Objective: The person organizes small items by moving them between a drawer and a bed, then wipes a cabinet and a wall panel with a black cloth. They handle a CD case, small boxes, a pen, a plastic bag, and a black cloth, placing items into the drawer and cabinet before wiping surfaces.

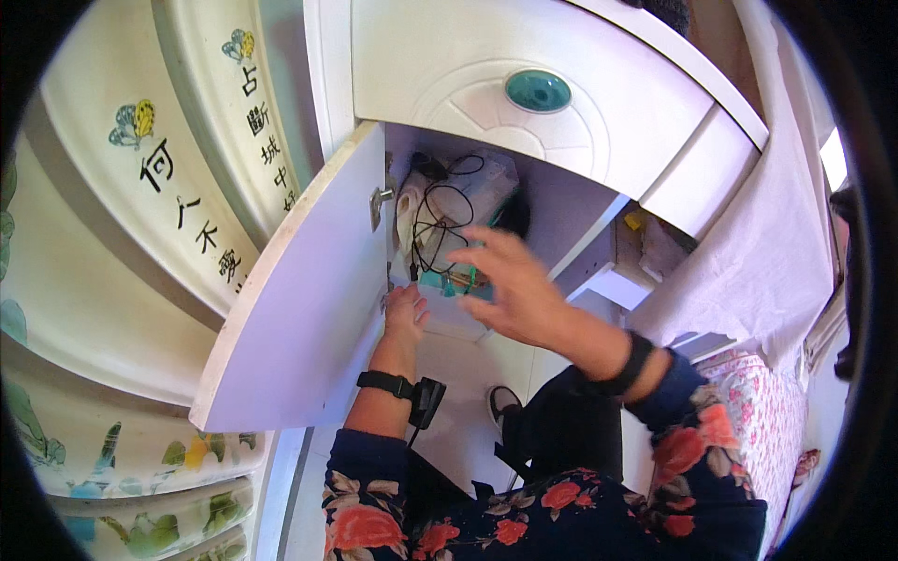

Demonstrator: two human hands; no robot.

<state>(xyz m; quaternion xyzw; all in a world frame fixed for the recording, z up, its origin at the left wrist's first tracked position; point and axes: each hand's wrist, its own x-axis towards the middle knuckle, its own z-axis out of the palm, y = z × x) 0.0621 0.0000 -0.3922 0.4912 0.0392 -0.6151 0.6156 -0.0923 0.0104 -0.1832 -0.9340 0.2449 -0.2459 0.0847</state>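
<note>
Before me is a white cabinet compartment with its curved door swung out to the left. Inside lie a tangled black cable, a translucent plastic box and, near the front, a small teal tassel. My right hand is at the compartment's mouth, slightly blurred, its fingers spread and holding nothing that I can see. My left hand is by the door's hinge side, just below the cable's plug end. Its fingers are loosely bent and apart, with nothing visible in them.
Above the compartment is a drawer front with a green oval knob. A pale cloth hangs at the right, beside an open shelf. Left of the door stand ridged panels with painted butterflies and writing. My shoe is on the floor.
</note>
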